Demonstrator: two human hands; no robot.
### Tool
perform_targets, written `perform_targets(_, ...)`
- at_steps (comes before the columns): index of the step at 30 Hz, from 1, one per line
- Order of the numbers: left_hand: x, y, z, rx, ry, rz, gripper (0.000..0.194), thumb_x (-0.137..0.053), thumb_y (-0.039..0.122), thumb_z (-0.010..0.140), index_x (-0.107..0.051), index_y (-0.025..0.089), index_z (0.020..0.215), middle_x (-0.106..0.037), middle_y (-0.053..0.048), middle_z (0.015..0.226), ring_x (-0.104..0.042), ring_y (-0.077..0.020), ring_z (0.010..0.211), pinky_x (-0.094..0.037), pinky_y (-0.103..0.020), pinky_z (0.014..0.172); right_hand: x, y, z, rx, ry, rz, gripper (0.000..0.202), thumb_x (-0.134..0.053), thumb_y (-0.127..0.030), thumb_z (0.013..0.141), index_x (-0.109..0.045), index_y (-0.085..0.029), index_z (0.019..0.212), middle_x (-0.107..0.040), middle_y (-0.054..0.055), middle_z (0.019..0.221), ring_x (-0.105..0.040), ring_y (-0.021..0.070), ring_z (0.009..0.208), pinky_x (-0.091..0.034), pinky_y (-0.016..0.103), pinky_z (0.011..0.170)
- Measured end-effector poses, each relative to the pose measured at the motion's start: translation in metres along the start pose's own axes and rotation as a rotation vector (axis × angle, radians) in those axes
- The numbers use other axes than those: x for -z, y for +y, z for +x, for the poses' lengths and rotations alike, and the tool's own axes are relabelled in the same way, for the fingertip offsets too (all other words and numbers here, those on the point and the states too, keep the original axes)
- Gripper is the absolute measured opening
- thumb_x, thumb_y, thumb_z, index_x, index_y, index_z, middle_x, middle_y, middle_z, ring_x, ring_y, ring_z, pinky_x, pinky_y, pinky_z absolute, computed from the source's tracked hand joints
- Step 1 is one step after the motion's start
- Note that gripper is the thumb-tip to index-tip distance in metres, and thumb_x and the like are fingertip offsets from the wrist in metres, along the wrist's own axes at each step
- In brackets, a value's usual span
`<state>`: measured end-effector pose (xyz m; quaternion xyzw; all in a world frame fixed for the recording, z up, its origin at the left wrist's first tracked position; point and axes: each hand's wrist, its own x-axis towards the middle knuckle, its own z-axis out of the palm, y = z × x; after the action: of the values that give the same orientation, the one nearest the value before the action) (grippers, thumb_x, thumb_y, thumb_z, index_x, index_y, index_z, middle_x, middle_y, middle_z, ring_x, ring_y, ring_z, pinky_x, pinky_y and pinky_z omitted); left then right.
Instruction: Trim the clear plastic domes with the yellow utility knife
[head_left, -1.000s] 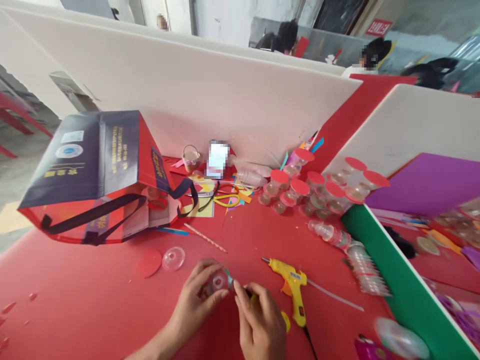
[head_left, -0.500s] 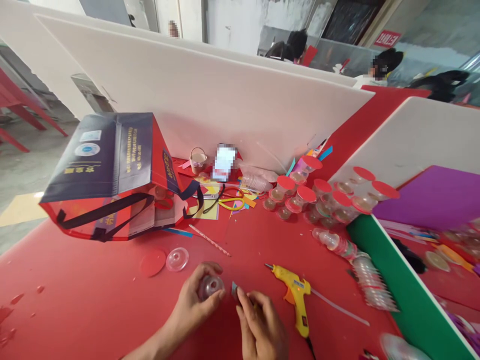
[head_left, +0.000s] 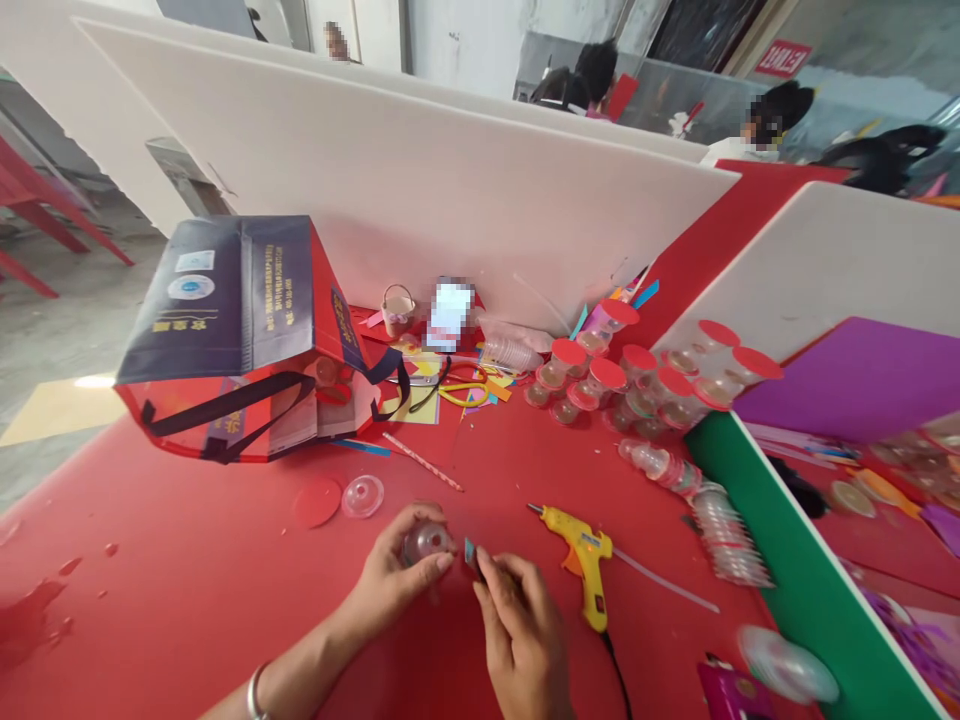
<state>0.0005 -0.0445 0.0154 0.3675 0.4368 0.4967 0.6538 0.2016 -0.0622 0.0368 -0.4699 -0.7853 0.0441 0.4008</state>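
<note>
My left hand (head_left: pixel 397 578) is closed around a small clear plastic dome (head_left: pixel 430 541) with a hole in its middle, held above the red table. Just to its right, my right hand (head_left: pixel 519 620) pinches a small piece with a flat blue-grey tip (head_left: pixel 469 551). Most of that piece is hidden in the fingers, so its kind is unclear. The tip points toward the dome but does not touch it. A yellow glue gun (head_left: pixel 583 555) lies right of my right hand. Beyond my left hand lie another clear dome lid (head_left: pixel 363 496) and a red disc (head_left: pixel 318 502).
A dark blue and red bag (head_left: pixel 225 330) lies at the left. Behind are scissors (head_left: pixel 463 393), a striped straw (head_left: pixel 423 462), a phone (head_left: pixel 449 314) and a small basket (head_left: pixel 398 312). Red-topped clear cups (head_left: pixel 606 376) and stacked lids (head_left: pixel 727 535) stand near a green divider (head_left: pixel 795 570).
The view has shifted a little, bringing a purple item into the lower right. Both hands keep their holds, with the dome and the blue-grey tip still close together.
</note>
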Motion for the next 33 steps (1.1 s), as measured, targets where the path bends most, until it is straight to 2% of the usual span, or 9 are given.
perform_targets(4,-0.002,0.0,-0.002,-0.072,-0.067,-0.071,0.055,-0.091,0.034,0.079,-0.054,0.023,0.118,-0.067,-0.004,0.104,-0.066,-0.0136,0.081,-0.056,-0.022,0.066,-0.001,-0.001,-0.004,0.024,0.005,0.001,0.039,-0.058,-0.018,0.105,-0.069,-0.027,0.142,-0.071,0.009,0.106,-0.074,0.0176,0.095,-0.062,0.026,0.078)
perform_targets(9,-0.001,-0.009,0.001,-0.102,-0.117,-0.166,0.046,-0.086,0.028,0.085,-0.05,0.026,0.114,-0.067,-0.004,0.111,-0.069,-0.0156,0.08,-0.058,-0.023,0.055,-0.005,0.002,-0.008,0.026,0.023,-0.004,0.043,-0.06,-0.013,0.102,-0.069,-0.027,0.142,-0.07,0.01,0.108,-0.073,0.0187,0.097,-0.061,0.029,0.08)
perform_targets(12,0.0,-0.009,0.002,-0.087,-0.145,-0.243,0.04,-0.083,0.029,0.089,-0.052,0.025,0.113,-0.069,-0.003,0.107,-0.07,-0.0146,0.068,-0.062,-0.03,0.053,-0.006,-0.001,-0.008,0.027,0.043,-0.013,0.043,-0.066,-0.013,0.099,-0.071,-0.028,0.14,-0.071,0.009,0.106,-0.071,0.0196,0.095,-0.06,0.032,0.082)
perform_targets(14,-0.001,-0.006,0.003,-0.094,-0.149,-0.271,0.043,-0.085,0.032,0.087,-0.055,0.024,0.116,-0.07,-0.003,0.101,-0.069,-0.0149,0.064,-0.062,-0.031,0.051,-0.006,-0.003,-0.007,0.022,0.055,0.012,0.042,-0.067,-0.015,0.099,-0.071,-0.028,0.139,-0.071,0.009,0.106,-0.07,0.0197,0.095,-0.06,0.032,0.083)
perform_targets(16,-0.002,-0.001,0.004,-0.096,-0.14,-0.306,0.047,-0.087,0.032,0.085,-0.057,0.024,0.12,-0.07,-0.006,0.112,-0.072,-0.0173,0.073,-0.063,-0.03,0.052,-0.006,-0.004,-0.007,-0.004,0.068,0.04,0.039,-0.066,-0.017,0.101,-0.072,-0.027,0.138,-0.07,0.01,0.107,-0.07,0.0195,0.097,-0.06,0.032,0.085)
perform_targets(18,-0.003,0.003,0.003,-0.107,-0.143,-0.323,0.047,-0.087,0.031,0.085,-0.058,0.024,0.122,-0.069,-0.007,0.122,-0.072,-0.0154,0.074,-0.062,-0.028,0.053,-0.004,-0.004,-0.006,-0.029,0.06,0.067,0.037,-0.064,-0.018,0.102,-0.072,-0.026,0.138,-0.07,0.01,0.106,-0.07,0.0187,0.097,-0.06,0.031,0.085)
perform_targets(23,0.0,0.001,0.003,-0.178,-0.187,-0.275,0.057,-0.093,0.029,0.077,-0.058,0.023,0.121,-0.071,-0.008,0.12,-0.068,-0.0114,0.065,-0.06,-0.025,0.051,-0.001,-0.008,-0.006,-0.033,0.037,0.09,0.032,-0.06,-0.023,0.105,-0.075,-0.026,0.134,-0.069,0.008,0.104,-0.07,0.0158,0.094,-0.059,0.028,0.084)
perform_targets(27,0.004,-0.007,0.004,-0.215,-0.123,-0.192,0.064,-0.099,0.022,0.067,-0.059,0.021,0.117,-0.072,-0.007,0.116,-0.074,-0.015,0.077,-0.063,-0.025,0.062,-0.001,-0.011,-0.008,-0.024,-0.022,0.087,0.032,-0.059,-0.027,0.106,-0.075,-0.027,0.133,-0.07,0.008,0.104,-0.07,0.0157,0.095,-0.058,0.027,0.086)
perform_targets(33,0.002,-0.008,0.004,-0.248,-0.111,-0.156,0.062,-0.101,0.022,0.063,-0.061,0.019,0.111,-0.072,-0.005,0.111,-0.075,-0.0148,0.081,-0.064,-0.025,0.07,-0.002,-0.013,-0.011,-0.011,-0.055,0.076,0.033,-0.059,-0.027,0.106,-0.075,-0.029,0.135,-0.07,0.008,0.107,-0.069,0.0159,0.096,-0.057,0.027,0.087)
